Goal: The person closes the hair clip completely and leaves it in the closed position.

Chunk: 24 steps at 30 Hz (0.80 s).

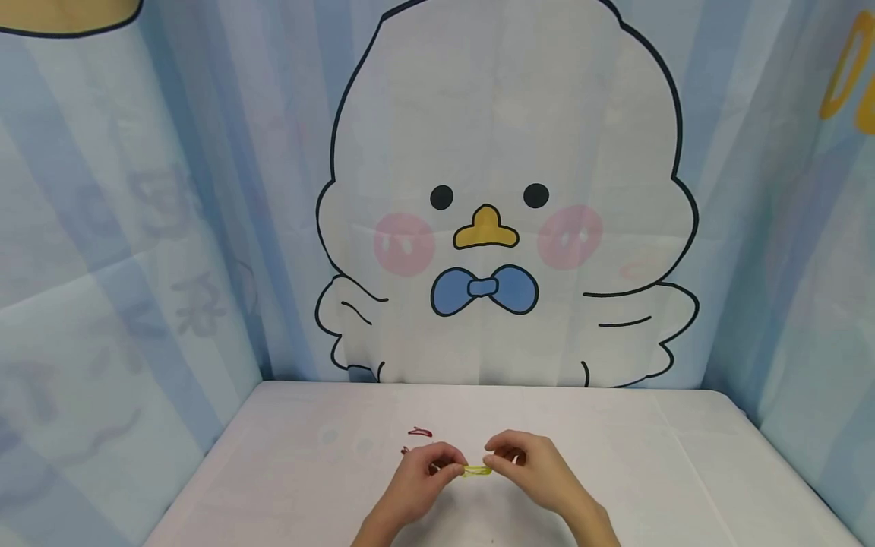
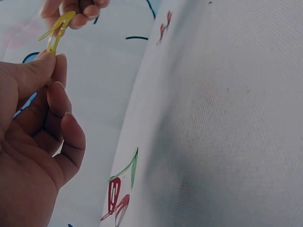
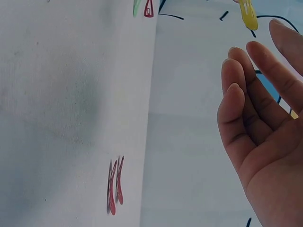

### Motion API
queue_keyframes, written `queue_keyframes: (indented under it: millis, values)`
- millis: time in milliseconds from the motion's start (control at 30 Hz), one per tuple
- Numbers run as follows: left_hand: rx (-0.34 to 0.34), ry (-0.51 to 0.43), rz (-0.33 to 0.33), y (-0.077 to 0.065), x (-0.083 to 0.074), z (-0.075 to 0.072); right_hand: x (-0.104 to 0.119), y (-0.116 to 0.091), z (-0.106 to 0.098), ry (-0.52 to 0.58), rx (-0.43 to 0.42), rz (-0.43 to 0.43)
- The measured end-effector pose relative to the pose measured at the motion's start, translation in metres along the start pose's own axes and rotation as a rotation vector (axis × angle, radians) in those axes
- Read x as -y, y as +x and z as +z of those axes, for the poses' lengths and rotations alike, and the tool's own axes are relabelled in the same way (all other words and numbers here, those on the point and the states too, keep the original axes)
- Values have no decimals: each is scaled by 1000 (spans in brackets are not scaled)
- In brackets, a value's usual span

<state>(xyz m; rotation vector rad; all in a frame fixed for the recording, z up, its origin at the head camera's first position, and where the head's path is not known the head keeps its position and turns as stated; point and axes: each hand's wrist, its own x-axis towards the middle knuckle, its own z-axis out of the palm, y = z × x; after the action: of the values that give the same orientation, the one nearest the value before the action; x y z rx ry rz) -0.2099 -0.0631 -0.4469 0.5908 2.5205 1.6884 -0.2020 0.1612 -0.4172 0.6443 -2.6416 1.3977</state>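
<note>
My left hand (image 1: 418,477) pinches a yellow snap hair clip (image 1: 477,471) by its narrow end, between thumb and index finger. In the left wrist view the clip (image 2: 60,23) is sprung apart, its inner tongue standing away from the frame. My right hand (image 1: 543,472) is beside the clip's wide end with fingers loosely bent. The right wrist view shows a small gap between those fingertips (image 3: 253,46) and the yellow clip (image 3: 248,16). Both hands are raised over the front middle of the table.
Red hair clips (image 2: 114,194) and a green hair clip (image 2: 134,170) lie on the white table (image 1: 307,471) behind my left hand. Two more red clips (image 3: 112,189) lie farther right, hidden behind my right hand in the head view. A printed cloth backdrop (image 1: 492,114) rises behind the table.
</note>
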Motion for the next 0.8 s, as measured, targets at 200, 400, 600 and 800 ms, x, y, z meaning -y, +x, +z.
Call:
queue_keyframes:
  millis: [200,400,600,800]
  values:
    - [1,-4,-16,0,-1,0,0,-2,4,27,25,12]
    - [0,-55,-60,1,-1,0,-1,-3,10,71,36,0]
    - [-5,-86,-80,2,-2,1,-2,-3,13,69,32,-10]
    - [-16,-89,-75,0,-3,1,-3,-2,15,70,26,-14]
